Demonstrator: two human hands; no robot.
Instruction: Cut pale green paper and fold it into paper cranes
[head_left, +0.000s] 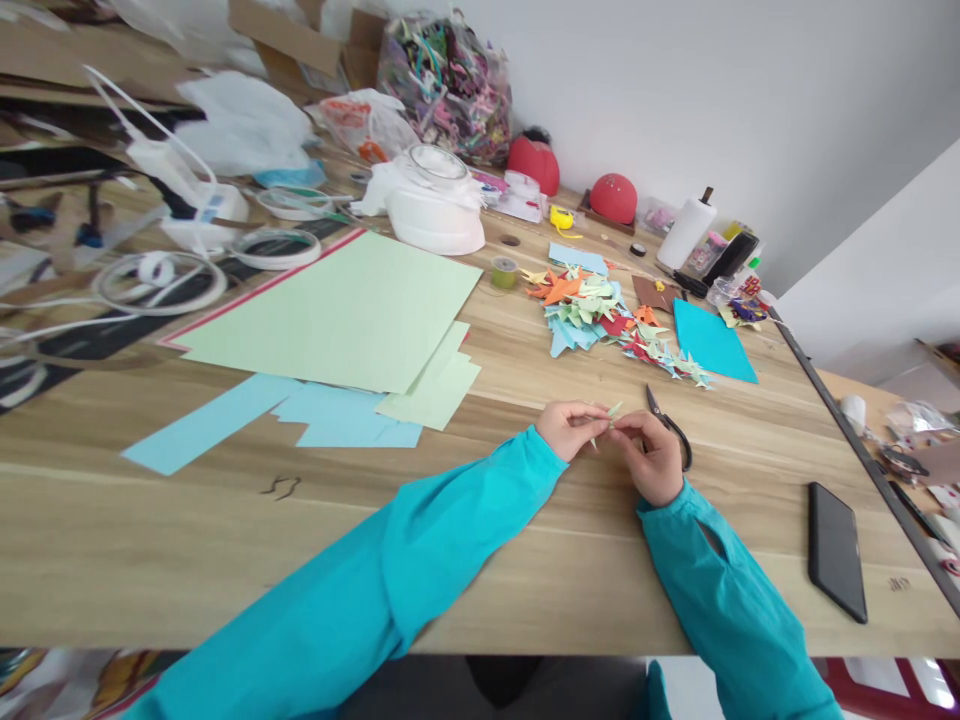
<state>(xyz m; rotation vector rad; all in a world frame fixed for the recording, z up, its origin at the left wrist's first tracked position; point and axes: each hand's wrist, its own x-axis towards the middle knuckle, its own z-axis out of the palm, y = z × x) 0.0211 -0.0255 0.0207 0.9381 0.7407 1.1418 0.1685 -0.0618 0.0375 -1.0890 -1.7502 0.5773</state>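
Observation:
Near the table's front, my left hand pinches a small pale green folded paper crane. The fingers of my right hand are closed on the same paper from the other side. Much of it is hidden by the fingertips. Just beyond my right hand lie black-handled scissors, partly covered by that hand. Farther back is a heap of folded paper cranes in green, blue, orange and red. To the left, light green paper sheets overlap cut blue paper pieces.
A black phone lies at the right edge. Bright blue paper rests beside the cranes. A small spool, yellow tape measure and red pincushion sit farther back. White cable coils and a power strip crowd the left.

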